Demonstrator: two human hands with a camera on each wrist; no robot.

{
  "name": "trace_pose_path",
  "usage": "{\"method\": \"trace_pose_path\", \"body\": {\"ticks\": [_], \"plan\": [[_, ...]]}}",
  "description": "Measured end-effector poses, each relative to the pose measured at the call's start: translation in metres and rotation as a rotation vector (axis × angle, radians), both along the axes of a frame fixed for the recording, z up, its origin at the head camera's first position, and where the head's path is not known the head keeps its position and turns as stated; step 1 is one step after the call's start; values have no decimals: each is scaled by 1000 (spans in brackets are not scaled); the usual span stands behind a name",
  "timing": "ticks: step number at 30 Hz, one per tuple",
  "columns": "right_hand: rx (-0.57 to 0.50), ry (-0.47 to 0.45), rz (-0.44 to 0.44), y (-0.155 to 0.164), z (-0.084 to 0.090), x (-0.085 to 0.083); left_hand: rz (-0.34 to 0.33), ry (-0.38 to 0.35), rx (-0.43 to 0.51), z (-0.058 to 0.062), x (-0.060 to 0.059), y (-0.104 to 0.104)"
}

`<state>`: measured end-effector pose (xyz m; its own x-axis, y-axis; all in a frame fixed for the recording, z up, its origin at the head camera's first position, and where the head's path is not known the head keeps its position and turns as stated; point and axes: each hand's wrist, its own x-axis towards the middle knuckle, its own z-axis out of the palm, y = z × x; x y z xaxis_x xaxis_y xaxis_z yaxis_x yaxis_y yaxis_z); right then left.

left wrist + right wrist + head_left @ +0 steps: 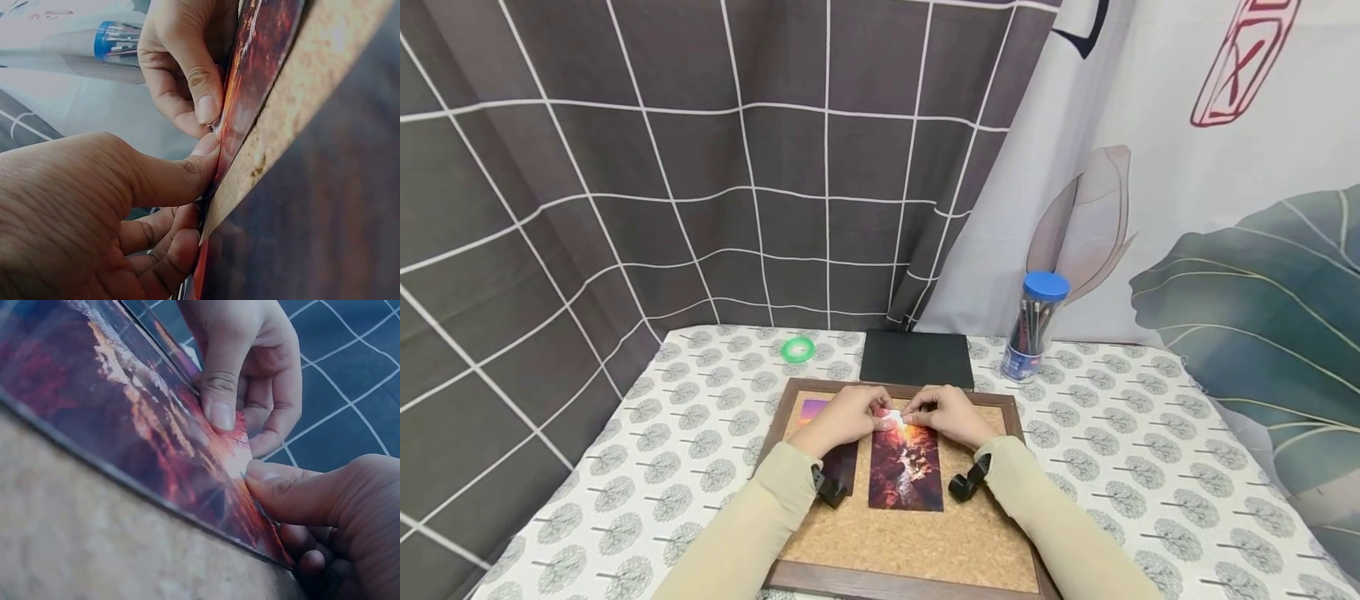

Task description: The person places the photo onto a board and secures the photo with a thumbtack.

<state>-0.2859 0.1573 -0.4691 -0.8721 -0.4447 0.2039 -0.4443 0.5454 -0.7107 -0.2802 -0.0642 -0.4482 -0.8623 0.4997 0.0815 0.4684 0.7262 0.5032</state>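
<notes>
A glossy picture print in dark red and orange lies over the cork board, upright to the person. At its top edge, my left hand pinches the print between thumb and fingers, left of the middle. My right hand pinches the same edge a little to the right, the two thumbs close together. In the right wrist view the print bows upward, with the left hand at its far side. A second print, purple at the top, lies partly under my left hand and wrist.
The board has a brown wooden frame. Behind it lies a flat black rectangular item. A green tape roll is at the back left, and a clear jar of pencils with a blue lid stands back right on the tree-patterned cloth.
</notes>
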Motion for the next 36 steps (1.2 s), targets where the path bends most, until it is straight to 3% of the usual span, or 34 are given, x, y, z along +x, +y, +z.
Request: {"method": "trace_pose_path", "body": {"ticks": [7,16,36], "plan": [[-20,-56,-28,0,2,1,4,3,-14,1,0,1],[-12,-45,-60,-1,4,1,1,11,1,1,0,1],[15,-47,-39,-2,3,2,4,3,-6,1,-1,0]]}}
